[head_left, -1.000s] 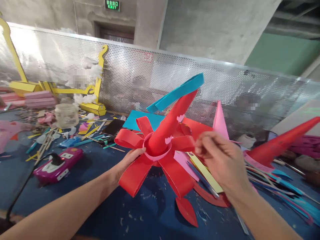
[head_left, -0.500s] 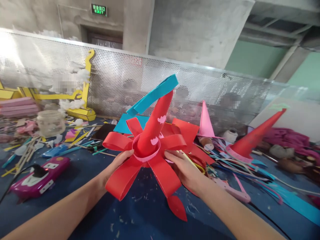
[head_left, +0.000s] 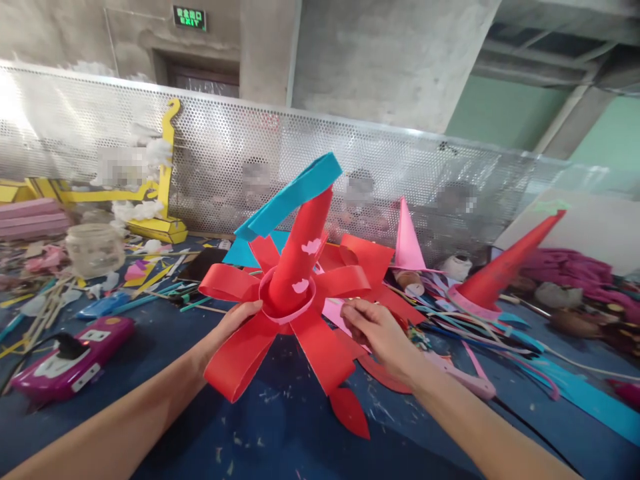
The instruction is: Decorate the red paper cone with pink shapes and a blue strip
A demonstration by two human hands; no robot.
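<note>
I hold a red paper cone hat (head_left: 300, 257) with looped red petals around a pink brim, raised above a dark blue table (head_left: 280, 433). A folded blue paper strip (head_left: 293, 193) sits at the cone's tip. My left hand (head_left: 230, 327) grips the hat from below at its left side, fingers curled under a petal. My right hand (head_left: 377, 330) pinches the end of a red petal loop on the right side. A loose red petal piece (head_left: 350, 412) lies on the table under the hat.
A purple power strip (head_left: 70, 360) with a black plug lies at the left. A glass jar (head_left: 94, 248), paper scraps and sticks clutter the far left. A pink cone (head_left: 407, 237), another red cone (head_left: 505, 267) and coloured strips lie at the right. A perforated metal screen (head_left: 450, 180) backs the table.
My right hand dropped from the upper right petal, went under the hat, then came up to pinch the right petal loop. The view swung right and the hat shifted slightly left.
</note>
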